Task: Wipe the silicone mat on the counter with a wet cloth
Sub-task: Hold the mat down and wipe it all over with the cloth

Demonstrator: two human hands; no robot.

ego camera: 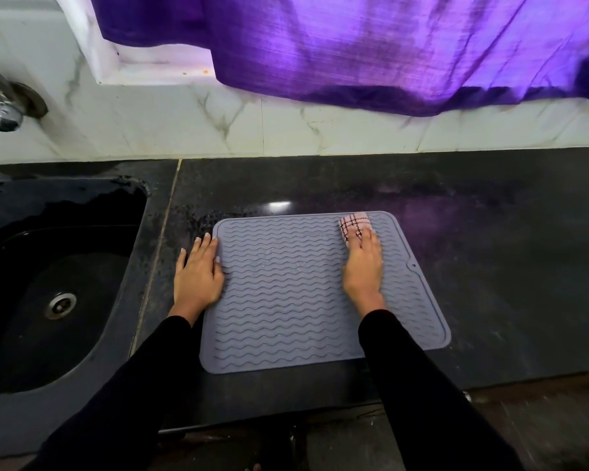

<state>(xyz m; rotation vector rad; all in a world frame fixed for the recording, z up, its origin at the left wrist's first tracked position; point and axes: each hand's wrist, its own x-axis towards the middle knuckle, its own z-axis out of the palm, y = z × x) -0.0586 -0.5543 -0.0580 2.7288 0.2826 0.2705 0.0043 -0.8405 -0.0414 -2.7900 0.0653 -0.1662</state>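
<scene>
The grey mat (pixel 306 290) lies flat on the dark counter (pixel 490 266), right of the sink (pixel 48 283). The right hand (pixel 363 266) presses the cloth (pixel 354 226) (pink, checked) with straight fingers at the mat's 1 o'clock corner. The left hand (pixel 198 273) rests flat, fingers released, on its 9 o'clock edge.

Two forearms enter from the lower edge, each covered by a long, close-fitting black sleeve. The left sleeve (pixel 123 385) and the right sleeve (pixel 419 382) are plain, smooth and unmarked, with no visible cuffs, buttons, seams or print, and each ends at the wrist in a straight hem. Beyond the hems the left hand (pixel 198 273) and the right hand (pixel 363 266) are bare, without gloves, rings, bracelets or a watch. The fingernails on the left hand appear pale and short.
</scene>
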